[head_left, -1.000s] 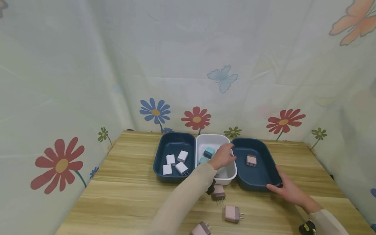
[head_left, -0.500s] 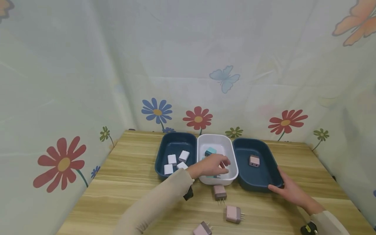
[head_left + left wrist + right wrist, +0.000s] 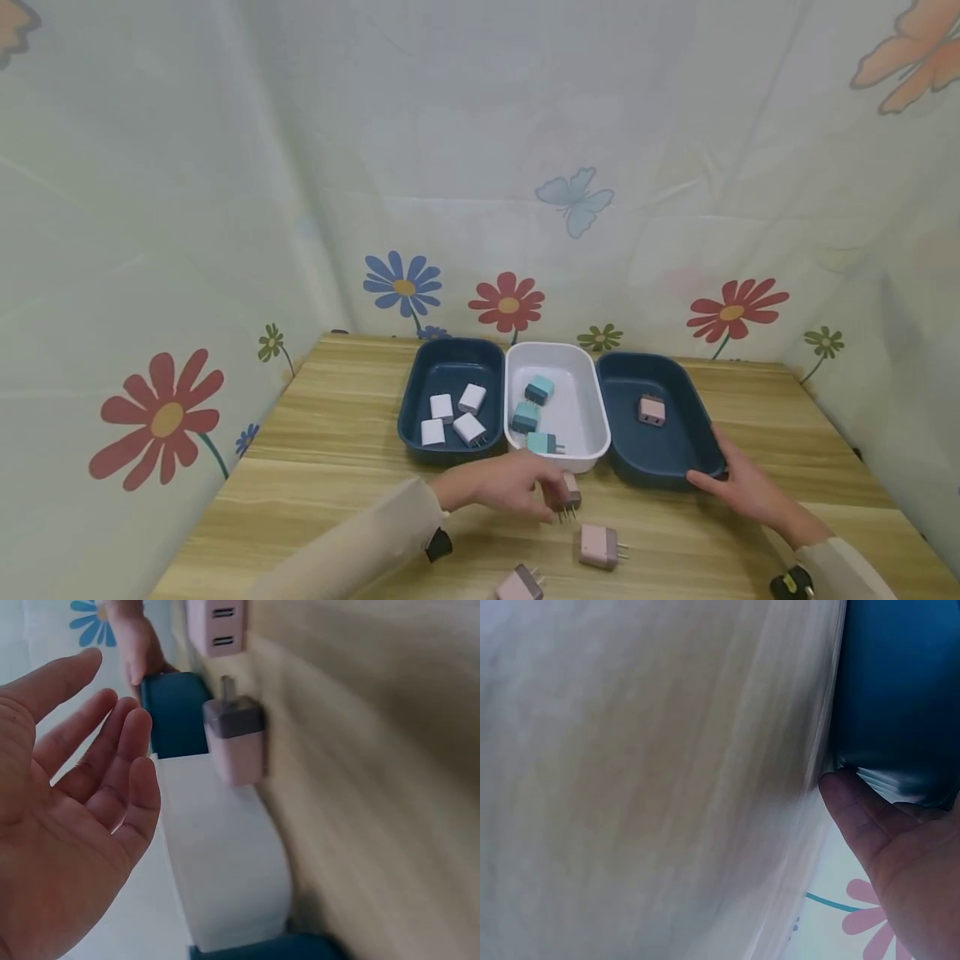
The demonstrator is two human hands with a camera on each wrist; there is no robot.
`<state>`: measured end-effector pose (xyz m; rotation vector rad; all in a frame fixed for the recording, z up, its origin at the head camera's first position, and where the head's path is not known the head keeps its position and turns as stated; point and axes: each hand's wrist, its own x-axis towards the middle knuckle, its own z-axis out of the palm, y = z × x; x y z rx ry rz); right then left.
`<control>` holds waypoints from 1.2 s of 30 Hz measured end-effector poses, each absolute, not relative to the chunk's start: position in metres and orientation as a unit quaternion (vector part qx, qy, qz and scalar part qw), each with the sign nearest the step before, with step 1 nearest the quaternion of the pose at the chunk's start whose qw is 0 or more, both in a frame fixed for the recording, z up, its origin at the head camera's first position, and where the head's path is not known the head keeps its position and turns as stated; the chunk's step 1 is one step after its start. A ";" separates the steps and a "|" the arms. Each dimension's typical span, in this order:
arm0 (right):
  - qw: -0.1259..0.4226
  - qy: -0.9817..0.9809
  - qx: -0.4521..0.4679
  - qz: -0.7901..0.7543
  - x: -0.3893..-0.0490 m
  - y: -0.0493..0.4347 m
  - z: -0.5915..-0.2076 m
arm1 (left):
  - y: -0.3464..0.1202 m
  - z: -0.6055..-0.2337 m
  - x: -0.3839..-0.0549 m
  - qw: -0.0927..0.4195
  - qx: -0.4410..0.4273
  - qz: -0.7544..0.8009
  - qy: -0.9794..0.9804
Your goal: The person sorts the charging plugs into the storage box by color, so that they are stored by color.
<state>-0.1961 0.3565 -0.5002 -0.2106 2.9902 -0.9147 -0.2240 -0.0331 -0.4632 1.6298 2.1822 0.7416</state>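
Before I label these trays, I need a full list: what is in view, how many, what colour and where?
Curtain: 1, pale floral, behind the table
Table: 1, wood-grain, below the curtain
Left blue tray: 1, dark blue, row's left end
White tray: 1, white, row's middle
Right blue tray: 1, dark blue, row's right end
White chargers: 4, white, left blue tray
Teal chargers: 3, teal, white tray
Pink chargers: 4, pink-brown, one in right blue tray, three on table
Sleeves: 2, cream, forearms
Left hand: 1, bare, before white tray
Right hand: 1, bare, holding right blue tray
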 end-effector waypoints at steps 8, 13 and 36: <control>-0.003 0.955 -0.069 -0.287 -0.197 0.358 -0.502 | -0.063 -0.482 -0.208 0.157 0.589 0.215 0.763; -0.007 0.956 -0.071 -0.285 -0.197 0.358 -0.502 | -0.075 -0.491 -0.199 0.207 0.589 0.232 0.746; -0.004 0.955 -0.069 -0.288 -0.195 0.355 -0.500 | -0.074 -0.507 -0.184 0.235 0.607 0.165 0.741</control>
